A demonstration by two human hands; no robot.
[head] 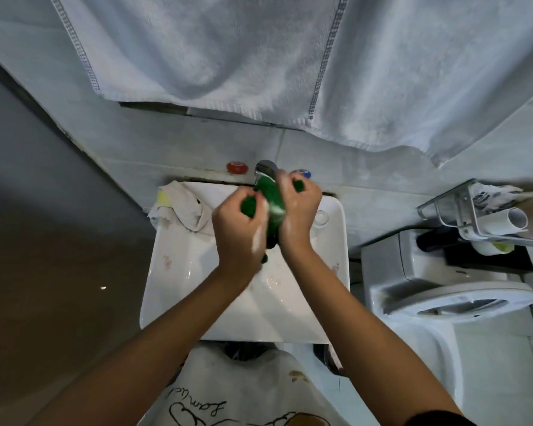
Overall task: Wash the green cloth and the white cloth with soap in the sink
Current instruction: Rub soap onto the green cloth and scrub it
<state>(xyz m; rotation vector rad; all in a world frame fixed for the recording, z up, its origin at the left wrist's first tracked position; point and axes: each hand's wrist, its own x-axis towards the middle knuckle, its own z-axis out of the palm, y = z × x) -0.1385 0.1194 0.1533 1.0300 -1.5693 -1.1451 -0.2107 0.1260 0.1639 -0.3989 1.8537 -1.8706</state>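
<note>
Both my hands hold the green cloth (pixel 274 200) over the white sink (pixel 179 290), just below the chrome tap (pixel 266 168). My left hand (pixel 235 232) grips the cloth's left end and my right hand (pixel 296 210) grips its right side; the cloth is bunched between them. White suds show on both hands and on the cloth. The white cloth (pixel 185 207) lies crumpled on the sink's back left corner, apart from my hands.
A big white towel (pixel 259 63) hangs above the sink. A red knob (pixel 237 167) and a blue knob (pixel 303 173) flank the tap. A toilet (pixel 450 299) stands to the right, with a wire rack (pixel 474 216) of paper rolls above it.
</note>
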